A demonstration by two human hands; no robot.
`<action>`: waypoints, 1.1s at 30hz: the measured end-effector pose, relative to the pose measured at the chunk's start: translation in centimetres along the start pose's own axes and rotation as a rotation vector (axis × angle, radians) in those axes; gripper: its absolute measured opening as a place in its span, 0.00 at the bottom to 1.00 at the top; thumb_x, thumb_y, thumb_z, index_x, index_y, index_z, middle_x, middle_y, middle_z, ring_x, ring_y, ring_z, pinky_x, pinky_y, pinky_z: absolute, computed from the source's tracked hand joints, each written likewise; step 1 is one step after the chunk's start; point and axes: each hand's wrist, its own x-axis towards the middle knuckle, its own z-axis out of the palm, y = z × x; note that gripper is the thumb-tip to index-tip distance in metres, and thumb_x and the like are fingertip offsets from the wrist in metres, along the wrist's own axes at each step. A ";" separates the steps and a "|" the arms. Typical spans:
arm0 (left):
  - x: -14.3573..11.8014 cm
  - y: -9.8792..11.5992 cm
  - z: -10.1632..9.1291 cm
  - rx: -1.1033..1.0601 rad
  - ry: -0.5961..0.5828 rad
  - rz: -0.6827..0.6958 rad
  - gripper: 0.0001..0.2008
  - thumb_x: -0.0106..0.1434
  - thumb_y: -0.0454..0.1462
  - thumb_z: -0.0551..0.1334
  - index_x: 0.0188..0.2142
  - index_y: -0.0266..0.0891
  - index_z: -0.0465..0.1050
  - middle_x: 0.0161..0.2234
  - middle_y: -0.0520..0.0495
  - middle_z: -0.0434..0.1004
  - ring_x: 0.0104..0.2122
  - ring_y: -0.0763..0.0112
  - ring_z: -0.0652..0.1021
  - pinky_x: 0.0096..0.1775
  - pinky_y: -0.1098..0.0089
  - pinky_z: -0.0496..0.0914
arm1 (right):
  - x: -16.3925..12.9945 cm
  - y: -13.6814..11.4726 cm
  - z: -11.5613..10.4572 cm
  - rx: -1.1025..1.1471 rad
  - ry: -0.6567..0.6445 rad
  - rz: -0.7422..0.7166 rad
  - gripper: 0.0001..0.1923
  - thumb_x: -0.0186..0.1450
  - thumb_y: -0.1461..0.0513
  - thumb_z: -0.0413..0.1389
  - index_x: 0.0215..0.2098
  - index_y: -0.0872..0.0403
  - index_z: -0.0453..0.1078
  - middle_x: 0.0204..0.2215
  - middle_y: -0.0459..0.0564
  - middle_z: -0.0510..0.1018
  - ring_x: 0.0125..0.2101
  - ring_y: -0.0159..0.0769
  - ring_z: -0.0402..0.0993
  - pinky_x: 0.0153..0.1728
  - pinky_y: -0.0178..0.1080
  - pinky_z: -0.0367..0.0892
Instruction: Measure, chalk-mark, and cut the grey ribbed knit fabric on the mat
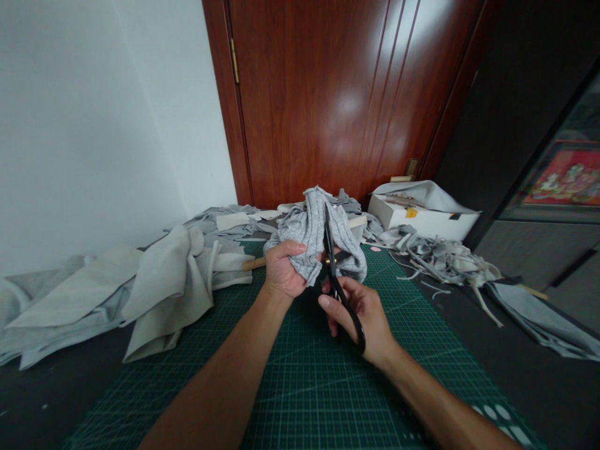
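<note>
Forearms overhang gridded mat, left grip clasping mottled fabric, right grip black scissors.

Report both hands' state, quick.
Left hand: closed, holding the grey knit fabric.
Right hand: closed around the handles of the black scissors, blades at the fabric.

Home room as fabric-cutting workspace, apparently: wooden door, dark cabinet, gridded cutting mat, fabric pieces.
</note>
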 end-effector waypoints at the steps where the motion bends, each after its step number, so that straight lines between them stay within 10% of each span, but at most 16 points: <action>1: 0.0 0.0 0.0 0.000 0.001 -0.003 0.38 0.42 0.32 0.63 0.56 0.35 0.76 0.29 0.45 0.83 0.20 0.63 0.78 0.28 0.64 0.76 | 0.0 0.0 0.0 -0.002 0.001 -0.004 0.19 0.64 0.49 0.67 0.40 0.53 0.70 0.15 0.38 0.71 0.14 0.29 0.65 0.18 0.32 0.59; 33: -0.3 -0.3 0.5 -0.006 -0.022 -0.086 0.29 0.39 0.32 0.64 0.45 0.34 0.79 0.26 0.43 0.82 0.18 0.66 0.76 0.19 0.69 0.74 | 0.5 -0.4 -0.2 0.021 0.044 -0.011 0.21 0.62 0.48 0.69 0.38 0.54 0.71 0.14 0.38 0.71 0.13 0.29 0.64 0.16 0.32 0.58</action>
